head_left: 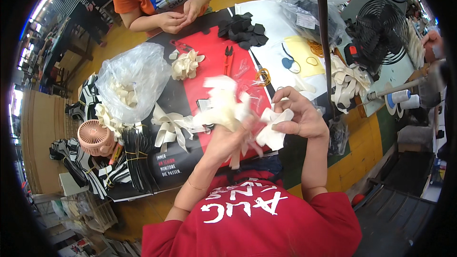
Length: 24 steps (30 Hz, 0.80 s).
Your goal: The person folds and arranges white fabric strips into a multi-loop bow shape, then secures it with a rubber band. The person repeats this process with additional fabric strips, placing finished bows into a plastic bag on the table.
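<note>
In my left hand (231,138) is a bunch of cream fabric strips (221,107), smeared by motion, its loose ends hanging below the fingers. My right hand (304,116) pinches a small stack of cream fabric pieces (273,131) between thumb and fingers, just right of the bunch. Both hands are over the table's near edge. Left of them lies a loose pile of cream strips (171,126). Beyond is a bundled cream cluster (187,64), with red-handled thread snips (228,61) to its right on a red sheet (204,43).
Across the table are a co-worker's hands (180,19), held together. A clear bag of cream pieces (131,85), a pink fan (96,137) and tied black strips (138,154) stand left. Black pieces (243,31), rubber bands (262,77) and a black fan (383,31) lie beyond and right.
</note>
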Available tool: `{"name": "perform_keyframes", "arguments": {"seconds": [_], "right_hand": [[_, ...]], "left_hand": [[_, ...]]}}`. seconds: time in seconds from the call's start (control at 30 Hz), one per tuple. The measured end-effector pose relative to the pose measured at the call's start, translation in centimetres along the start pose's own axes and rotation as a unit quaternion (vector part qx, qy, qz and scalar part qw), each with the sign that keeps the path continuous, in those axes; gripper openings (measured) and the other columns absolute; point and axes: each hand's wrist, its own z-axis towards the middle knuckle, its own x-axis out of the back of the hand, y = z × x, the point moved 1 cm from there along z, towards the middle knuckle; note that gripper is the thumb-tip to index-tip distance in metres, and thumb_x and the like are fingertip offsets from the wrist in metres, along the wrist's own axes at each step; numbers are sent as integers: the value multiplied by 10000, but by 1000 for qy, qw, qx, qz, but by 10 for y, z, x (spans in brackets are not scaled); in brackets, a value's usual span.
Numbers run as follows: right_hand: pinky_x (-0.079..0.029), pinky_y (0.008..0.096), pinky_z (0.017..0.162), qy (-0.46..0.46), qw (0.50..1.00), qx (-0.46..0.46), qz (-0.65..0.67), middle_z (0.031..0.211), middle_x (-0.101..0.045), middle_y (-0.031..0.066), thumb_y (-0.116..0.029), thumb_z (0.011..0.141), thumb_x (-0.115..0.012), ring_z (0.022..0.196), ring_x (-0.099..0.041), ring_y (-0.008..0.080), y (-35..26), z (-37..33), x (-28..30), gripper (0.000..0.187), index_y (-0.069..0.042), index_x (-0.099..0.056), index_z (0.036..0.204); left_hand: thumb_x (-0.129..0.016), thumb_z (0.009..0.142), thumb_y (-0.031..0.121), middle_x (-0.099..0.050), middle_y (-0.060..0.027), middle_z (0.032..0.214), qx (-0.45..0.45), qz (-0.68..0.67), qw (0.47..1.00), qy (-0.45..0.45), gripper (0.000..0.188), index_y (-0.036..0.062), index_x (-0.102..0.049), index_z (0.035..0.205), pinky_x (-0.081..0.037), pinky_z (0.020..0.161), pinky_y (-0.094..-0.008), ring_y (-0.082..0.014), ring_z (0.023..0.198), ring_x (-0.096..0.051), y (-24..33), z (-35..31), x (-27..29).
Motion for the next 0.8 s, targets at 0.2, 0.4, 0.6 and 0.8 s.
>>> {"name": "perform_keyframes", "arguments": {"seconds": [0.2, 0.4, 0.6, 0.8], "right_hand": [[-417, 237, 801, 38, 988, 36, -147, 963, -605, 17, -99, 733, -784, 896, -551, 80, -2, 6, -3, 487, -60, -522, 1140], [-432, 370, 868, 122, 869, 208, -432, 1231, -522, 104, -345, 658, -820, 1080, -503, 259, -14, -8, -28, 524, -142, -660, 1113], [-450, 376, 859, 126, 761, 251, -585, 1140, -595, 60, -209, 643, -784, 1041, -537, 266, 1, -12, -48, 375, -184, -715, 1012], [-475, 365, 778, 141, 781, 232, -562, 1030, -639, 58, -71, 656, -749, 905, -597, 262, 12, -14, -41, 328, -150, -717, 973]], "left_hand": [[-604, 932, 238, -580, -66, 1036, 104, -93, 990, -16, 480, 54, -382, 1316, -521, 576, -283, -140, 845, -612, -3, 2, -11], [-609, 933, 276, -564, 20, 810, 46, -86, 994, 58, 218, 76, -554, 999, -453, 554, -225, -47, 660, -522, 8, 1, -1], [-622, 922, 321, -557, 30, 761, 27, -43, 994, 94, 226, 100, -588, 951, -378, 520, -212, -39, 630, -483, 3, -2, -8], [-577, 952, 307, -547, 20, 769, 18, 40, 994, 95, 264, 44, -579, 946, -409, 543, -216, -43, 656, -492, 2, -4, 1]]}}
